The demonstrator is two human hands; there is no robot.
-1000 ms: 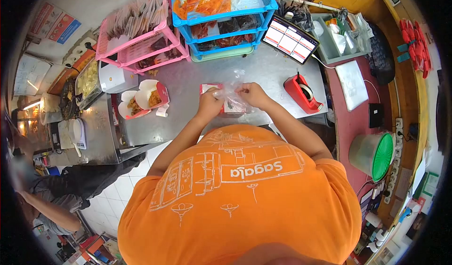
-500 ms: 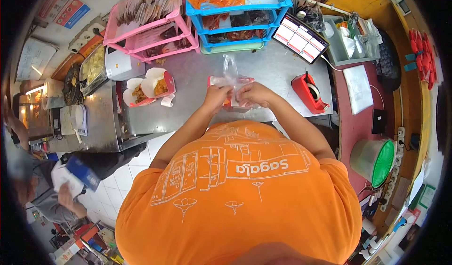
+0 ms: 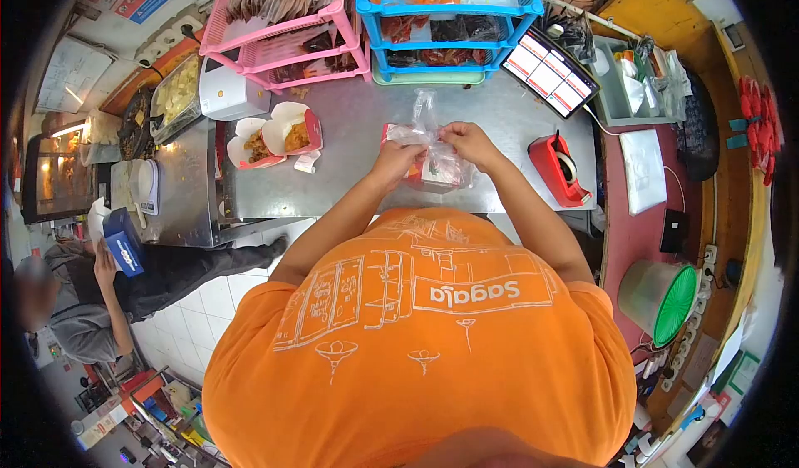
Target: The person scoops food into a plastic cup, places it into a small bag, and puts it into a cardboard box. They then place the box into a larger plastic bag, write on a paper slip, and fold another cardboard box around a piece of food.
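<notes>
A red-and-white box (image 3: 444, 175) stands inside a clear plastic bag (image 3: 425, 112) on the steel counter in front of my body. My left hand (image 3: 398, 163) is closed on the bag at the left of its gathered top. On the other side my right hand (image 3: 468, 142) pinches the bag's plastic, close to the first hand. One end of the bag sticks up between and beyond both hands. Whether it is knotted is too small to tell. Left of my hands are two open food boxes (image 3: 313, 127) holding fried pieces, with a paper slip at their front.
A red tape dispenser (image 3: 559, 171) stands on the counter (image 3: 349, 187) at right. Pink (image 3: 287, 25) and blue (image 3: 449, 10) tiered racks and a tablet (image 3: 550, 70) line the back. At left, another person (image 3: 79, 302) holds a blue box.
My hands have drawn slightly apart, and more of the bagged box shows below them. The whole view has shifted a little. The other person's blue box is now raised and better seen.
</notes>
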